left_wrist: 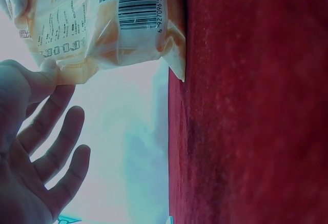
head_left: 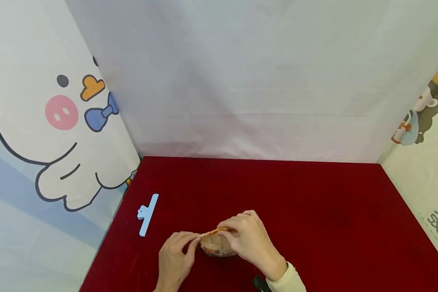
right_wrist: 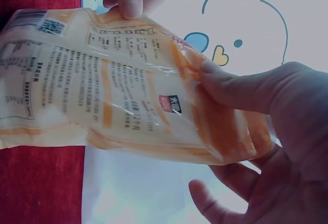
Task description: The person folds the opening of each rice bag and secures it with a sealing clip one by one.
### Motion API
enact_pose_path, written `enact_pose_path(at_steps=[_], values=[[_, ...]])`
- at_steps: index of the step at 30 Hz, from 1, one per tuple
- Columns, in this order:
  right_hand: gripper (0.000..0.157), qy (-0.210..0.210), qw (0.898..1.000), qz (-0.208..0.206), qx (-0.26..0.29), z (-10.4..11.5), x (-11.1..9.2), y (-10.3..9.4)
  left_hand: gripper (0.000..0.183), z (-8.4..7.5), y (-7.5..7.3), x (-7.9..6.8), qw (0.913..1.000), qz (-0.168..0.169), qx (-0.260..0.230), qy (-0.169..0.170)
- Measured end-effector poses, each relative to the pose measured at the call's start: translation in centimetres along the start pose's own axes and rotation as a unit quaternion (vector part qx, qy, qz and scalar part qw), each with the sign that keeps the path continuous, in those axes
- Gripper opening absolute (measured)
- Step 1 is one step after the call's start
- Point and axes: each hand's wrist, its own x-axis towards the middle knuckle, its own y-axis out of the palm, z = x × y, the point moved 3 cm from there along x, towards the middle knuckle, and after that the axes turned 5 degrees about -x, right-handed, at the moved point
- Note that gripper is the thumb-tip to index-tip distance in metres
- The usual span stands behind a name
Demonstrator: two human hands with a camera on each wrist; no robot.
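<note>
An orange and cream plastic food bag [head_left: 218, 246] with printed text and a barcode stands upright on the red cloth, its top edge folded or drawn flat between both hands. My left hand [head_left: 177, 254] pinches the left top corner between thumb and index finger; in the left wrist view the other fingers of the left hand [left_wrist: 46, 137] are spread apart. At the right end of the top edge, my right hand [head_left: 249, 239] pinches the bag with thumb and fingers. Close up in the right wrist view, the thumb of the right hand [right_wrist: 256, 111] presses the orange upper part.
A light blue sealing clip [head_left: 148, 215] lies on the red tablecloth [head_left: 295, 194], left of the hands. A small black object [head_left: 260, 284] shows beside the right sleeve. White cloth walls [head_left: 248, 81] with cartoon prints close off the back and sides.
</note>
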Motion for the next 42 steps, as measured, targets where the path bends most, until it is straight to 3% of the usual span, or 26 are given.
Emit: enact_pose_path(at_steps=[14,22,27,34,42], values=[[0.015,-0.020,0.998,-0.007,0.052,-0.9,0.0,0.3,0.018,0.0,0.2,0.0,0.9992,0.019,-0.036,0.003],[0.014,-0.017,0.998,0.005,0.054,-1.2,0.0,0.3,0.019,-0.4,0.2,0.5,0.9983,0.002,-0.047,0.035],[0.014,-0.010,0.998,0.017,0.057,-1.5,-0.2,0.2,0.020,-0.9,0.3,0.7,0.9979,-0.020,-0.031,0.053],[0.014,-0.014,0.998,0.008,0.065,-2.0,-0.3,0.0,0.018,-1.3,0.5,0.9,0.9984,-0.017,-0.029,0.045],[0.016,-0.014,0.996,0.018,0.083,-2.1,-0.1,0.3,0.015,-2.0,0.9,1.4,0.9942,-0.005,-0.095,0.050]])
